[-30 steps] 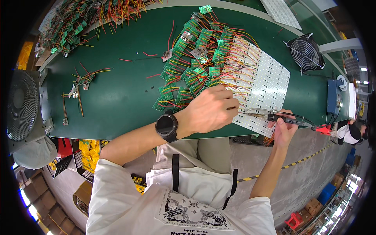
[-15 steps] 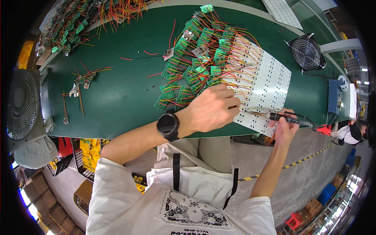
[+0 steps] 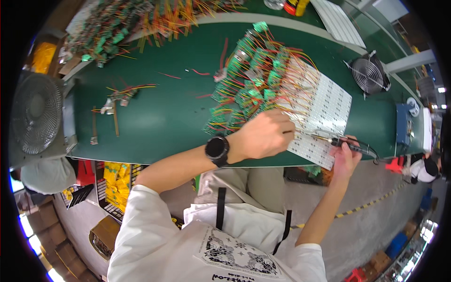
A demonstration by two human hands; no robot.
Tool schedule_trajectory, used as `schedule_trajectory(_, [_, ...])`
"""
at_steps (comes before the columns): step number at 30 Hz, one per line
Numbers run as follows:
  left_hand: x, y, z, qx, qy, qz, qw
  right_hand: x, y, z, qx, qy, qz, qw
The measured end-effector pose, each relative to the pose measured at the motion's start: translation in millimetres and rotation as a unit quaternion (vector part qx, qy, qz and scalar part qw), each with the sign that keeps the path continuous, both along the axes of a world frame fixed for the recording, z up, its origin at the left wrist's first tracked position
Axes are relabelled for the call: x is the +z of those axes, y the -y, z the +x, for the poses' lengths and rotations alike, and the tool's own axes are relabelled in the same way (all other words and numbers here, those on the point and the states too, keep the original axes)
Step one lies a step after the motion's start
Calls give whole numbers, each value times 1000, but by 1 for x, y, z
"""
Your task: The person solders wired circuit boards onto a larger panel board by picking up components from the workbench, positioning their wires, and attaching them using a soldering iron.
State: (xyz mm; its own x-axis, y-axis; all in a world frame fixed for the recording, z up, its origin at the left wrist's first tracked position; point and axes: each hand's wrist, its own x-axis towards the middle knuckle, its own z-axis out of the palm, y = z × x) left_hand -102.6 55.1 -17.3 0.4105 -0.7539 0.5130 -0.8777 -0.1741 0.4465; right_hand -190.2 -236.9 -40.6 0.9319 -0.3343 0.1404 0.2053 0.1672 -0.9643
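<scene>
My right hand grips a soldering iron like a pen, its metal tip pointing left over a white panel dotted with rows of dark marks. Opposite it, my left hand is closed in a pinch at the panel's near left part, close to the iron's tip. What its fingertips hold is hidden behind the knuckles. Many small green circuit boards lie in overlapping rows beyond and left of my left hand. Their red and yellow wires fan out over the panel's left side.
A heap of wired boards lies at the far left, with a few loose parts nearer. A desk fan stands left; a grilled fan and blue box are right. Below the table edge is a crate of yellow parts.
The whole view has shifted, so the table and its things appear farther right and slightly lower. Both hands stay at the panel, the right with the iron still in it.
</scene>
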Motion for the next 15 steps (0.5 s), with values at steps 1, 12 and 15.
schedule_trajectory(1, [4,-1,0,8,12,10,1000,-2,1,0,-9,10,-3,1000])
schedule_trajectory(12, [49,-103,12,248,11,-27,968,6,-6,-6,-43,1,39,998])
schedule_trajectory(15, [46,-155,8,430,-57,-46,900,8,-7,-7,-56,4,37,998])
